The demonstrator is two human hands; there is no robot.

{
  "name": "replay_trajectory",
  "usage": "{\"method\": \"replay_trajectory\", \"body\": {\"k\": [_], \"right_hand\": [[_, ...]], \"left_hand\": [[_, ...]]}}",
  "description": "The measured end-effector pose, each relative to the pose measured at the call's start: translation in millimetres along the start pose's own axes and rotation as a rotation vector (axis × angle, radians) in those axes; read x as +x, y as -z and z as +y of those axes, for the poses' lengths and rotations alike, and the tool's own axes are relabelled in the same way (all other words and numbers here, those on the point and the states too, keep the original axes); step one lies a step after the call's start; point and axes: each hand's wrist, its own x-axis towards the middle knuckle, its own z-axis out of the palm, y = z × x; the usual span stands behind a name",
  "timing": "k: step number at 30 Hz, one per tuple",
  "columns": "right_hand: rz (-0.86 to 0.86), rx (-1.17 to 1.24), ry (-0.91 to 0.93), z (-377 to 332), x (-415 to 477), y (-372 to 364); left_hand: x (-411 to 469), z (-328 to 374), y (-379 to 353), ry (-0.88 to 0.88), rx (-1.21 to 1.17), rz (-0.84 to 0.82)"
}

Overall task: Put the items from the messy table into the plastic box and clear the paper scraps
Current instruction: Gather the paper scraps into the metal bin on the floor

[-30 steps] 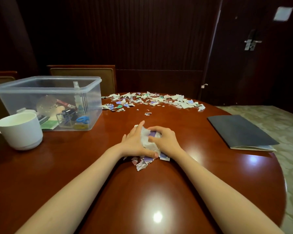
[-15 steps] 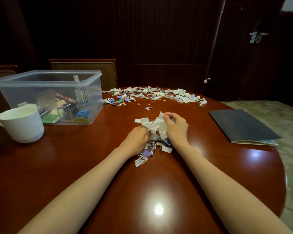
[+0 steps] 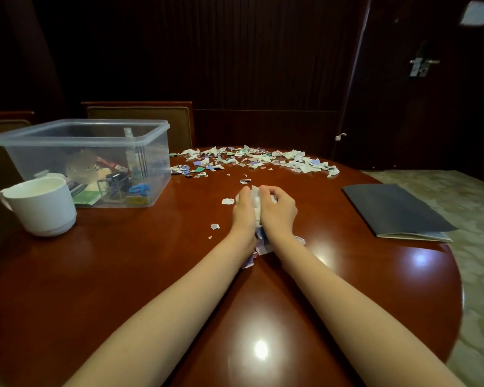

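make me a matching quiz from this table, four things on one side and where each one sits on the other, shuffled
1 white cup
2 dark folder
3 loose paper scraps
4 blue scissors

a far edge of the table
b inside the plastic box
c right side of the table
d left side, in front of the plastic box

Pairs: 1-d, 2-c, 3-a, 4-b

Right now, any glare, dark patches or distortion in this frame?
Head view: two bright glare spots on the table, the stronger near the front edge; back wall almost black; wide-angle lens bows the table rim and stretches the forearms; scraps and box look sharp.
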Motion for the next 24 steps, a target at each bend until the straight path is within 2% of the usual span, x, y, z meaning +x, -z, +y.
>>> {"method": "replay_trajectory", "body": {"k": [2, 6, 14, 24], "right_hand": [[0.020, 0.033, -0.049, -4, 0, -5], [0.037, 0.050, -0.102, -12, 1, -10], [-0.050, 0.149, -0.094, -38, -11, -33], [-0.184, 0.297, -0.102, -82, -50, -91]], "left_hand": [[-1, 4, -5, 0.092, -0.107, 0.032], [-7, 13, -6, 0.128, -0.223, 0.007], [-8, 40, 17, 0.064, -0.336, 0.024], [-5, 76, 89, -0.077, -0.508, 0.065]]}}
